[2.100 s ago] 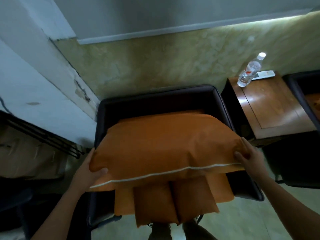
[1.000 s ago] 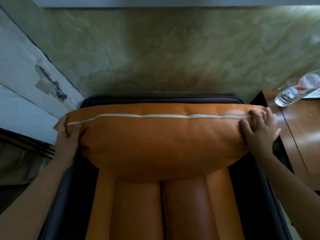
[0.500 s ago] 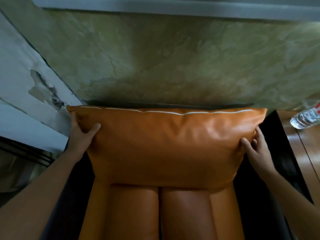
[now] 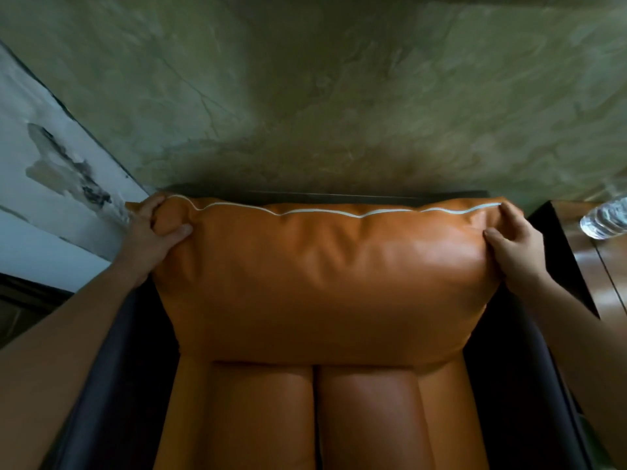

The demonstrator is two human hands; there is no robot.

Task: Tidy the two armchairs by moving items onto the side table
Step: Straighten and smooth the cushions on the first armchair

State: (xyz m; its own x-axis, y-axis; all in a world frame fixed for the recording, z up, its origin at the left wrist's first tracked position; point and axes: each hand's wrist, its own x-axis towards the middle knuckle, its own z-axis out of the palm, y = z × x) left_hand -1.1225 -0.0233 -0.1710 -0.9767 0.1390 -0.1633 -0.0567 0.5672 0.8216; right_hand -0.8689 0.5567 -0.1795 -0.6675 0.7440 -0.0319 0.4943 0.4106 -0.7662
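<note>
A large orange leather cushion (image 4: pixel 322 279) with white piping along its top stands upright against the back of a dark armchair (image 4: pixel 519 374). My left hand (image 4: pixel 154 232) grips its top left corner. My right hand (image 4: pixel 512 245) grips its top right corner. Below the cushion lies the orange seat pad (image 4: pixel 312 418) with two padded rolls. At the right edge a wooden side table (image 4: pixel 597 266) carries a clear plastic water bottle (image 4: pixel 605 220).
A greenish marbled wall (image 4: pixel 339 96) rises directly behind the armchair. To the left is a white wall panel with peeling paint (image 4: pixel 57 171). The chair's dark armrests flank the seat on both sides.
The cushion went from lying flat over the seat to standing upright against the backrest. Both hands shifted to its top corners, and my view moved closer.
</note>
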